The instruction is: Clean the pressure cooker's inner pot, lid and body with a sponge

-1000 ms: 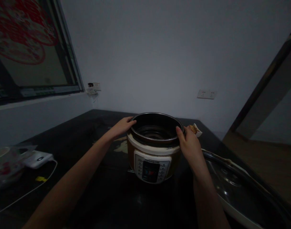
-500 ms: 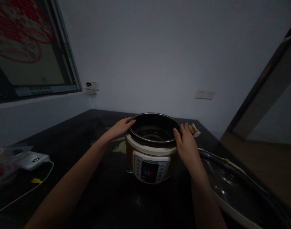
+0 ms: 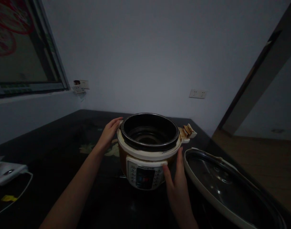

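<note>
A white and brown rice cooker [image 3: 145, 156] stands on the dark countertop, its control panel facing me. Inside it sits a dark inner pot [image 3: 150, 130] with a shiny rim, and no food shows in it. My left hand [image 3: 109, 131] is closed around the cooker's left side near the upper edge; some fingertips are hidden behind it. At the front right, my right hand [image 3: 177, 178] grips the body, thumb against the panel's corner and fingers along the side. Beside it to the right lies the cooker's lid [image 3: 219, 184], with a pale rim and dark, glossy middle.
A hinge piece [image 3: 187, 131] juts from the cooker's back right. On the left of the countertop [image 3: 107, 197] lie a white device [image 3: 7, 173] with a cable and a yellow scrap [image 3: 9, 198]. Wall sockets [image 3: 197, 93] are on the wall behind.
My right hand has left the inner pot's rim and come down to the cooker's front right. The left hand has shifted from the pot's rim to the cooker's outer left side.
</note>
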Motion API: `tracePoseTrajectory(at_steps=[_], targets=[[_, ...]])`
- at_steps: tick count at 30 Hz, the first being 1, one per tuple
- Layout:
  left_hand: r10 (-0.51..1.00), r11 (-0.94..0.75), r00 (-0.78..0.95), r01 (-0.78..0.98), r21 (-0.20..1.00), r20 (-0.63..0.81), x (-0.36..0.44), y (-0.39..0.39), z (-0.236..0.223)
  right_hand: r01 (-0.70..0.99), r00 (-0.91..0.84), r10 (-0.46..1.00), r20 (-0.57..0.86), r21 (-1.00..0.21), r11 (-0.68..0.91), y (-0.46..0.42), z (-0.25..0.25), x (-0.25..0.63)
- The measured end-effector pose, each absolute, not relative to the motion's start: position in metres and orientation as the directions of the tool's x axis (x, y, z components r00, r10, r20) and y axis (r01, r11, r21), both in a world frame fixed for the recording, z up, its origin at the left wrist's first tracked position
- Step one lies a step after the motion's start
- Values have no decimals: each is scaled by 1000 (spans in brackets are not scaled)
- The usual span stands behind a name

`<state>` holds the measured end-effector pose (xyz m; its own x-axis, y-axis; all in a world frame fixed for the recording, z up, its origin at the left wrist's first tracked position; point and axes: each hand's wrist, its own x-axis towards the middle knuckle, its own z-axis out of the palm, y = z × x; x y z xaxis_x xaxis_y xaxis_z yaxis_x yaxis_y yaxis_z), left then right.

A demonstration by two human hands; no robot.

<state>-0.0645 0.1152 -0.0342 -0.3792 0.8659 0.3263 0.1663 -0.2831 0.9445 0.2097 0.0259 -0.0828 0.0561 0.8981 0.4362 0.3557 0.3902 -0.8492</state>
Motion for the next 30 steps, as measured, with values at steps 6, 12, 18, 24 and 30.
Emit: tracePoseTrajectory(at_steps=[6, 12, 18, 24, 30], targets=[[857, -258, -424, 137, 956, 292, -60, 115, -33, 332, 70, 919, 389, -877, 346, 25, -84, 209], [849, -218, -455, 158, 963, 267, -59, 116, -29, 310, 48, 926, 373, -887, 341, 25, -84, 213], [846, -175, -472, 197, 965, 250, -59, 112, -25, 314, 23, 919, 393, -876, 366, 29, -81, 214], [850, -143, -471, 223, 964, 235, -60, 109, -20, 292, 16, 922, 387, -884, 366, 31, -82, 216], [853, -151, -418, 377, 914, 313, -62, 100, -11, 216, 31, 928, 370, -909, 355, 32, -86, 216]])
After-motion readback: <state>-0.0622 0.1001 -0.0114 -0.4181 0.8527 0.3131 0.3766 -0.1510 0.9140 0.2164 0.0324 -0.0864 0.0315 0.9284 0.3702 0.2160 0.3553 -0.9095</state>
